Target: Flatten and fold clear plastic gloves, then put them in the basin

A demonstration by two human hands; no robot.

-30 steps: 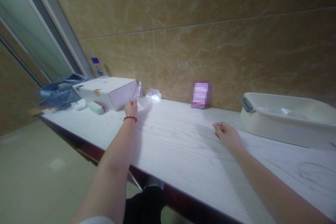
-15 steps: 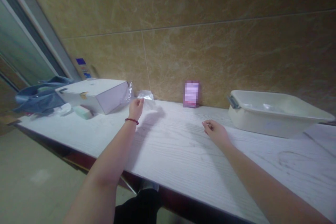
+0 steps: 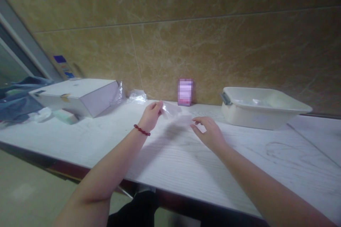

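My left hand (image 3: 151, 115) has drawn back from the white box (image 3: 77, 94), its grip now pinched on a clear plastic bag (image 3: 172, 109) lifted over the surface (image 3: 170, 163). My right hand (image 3: 210, 133), fingers loosely spread, has come in beside it, touching the bag's trailing edge.

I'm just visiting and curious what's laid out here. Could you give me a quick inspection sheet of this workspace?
Surface: white wood-grain table.
Job's things: clear plastic bag, held above the table.
Clutter: white box, more clear bags, cream tub, blurred pink card, blue cloth.
Hands: left hand pinches the bag; right hand is at its other end, open.
Cables: nothing seen.
Surroundings: tan tiled wall.
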